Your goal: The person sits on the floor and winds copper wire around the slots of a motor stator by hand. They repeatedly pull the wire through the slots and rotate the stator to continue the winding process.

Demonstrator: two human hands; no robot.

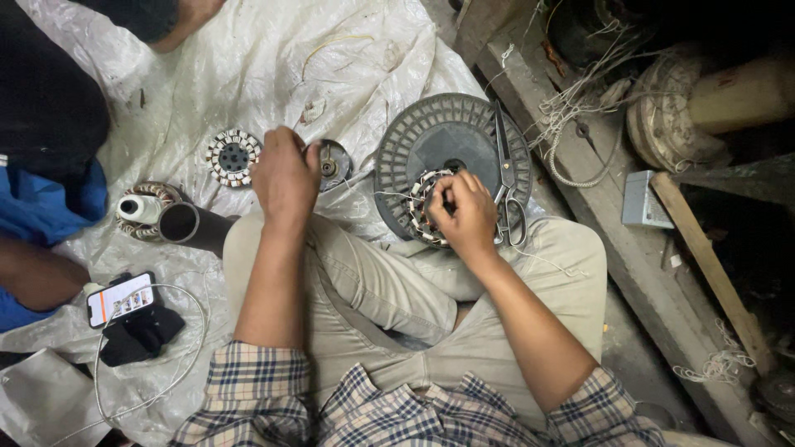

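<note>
Right hand (465, 213) pinches wire at the half-wound stator (424, 211), lying on a grey disc (451, 136) at one o'clock; left hand (286, 174), closed, pulls the wire taut. Winding looks unfinished.

I sit cross-legged on a plastic sheet (248, 58). My right hand (465, 217) rests on a stator (424, 207) lying on a round disc (447, 136) ahead of my right knee; scissors (507, 186) lie on that disc's right side. My left hand (286, 178) sits left of a small rotor cap (334, 164). Further left lie another stator (233, 156), a tube (195, 225) and, nearer me, a phone (121, 299).
</note>
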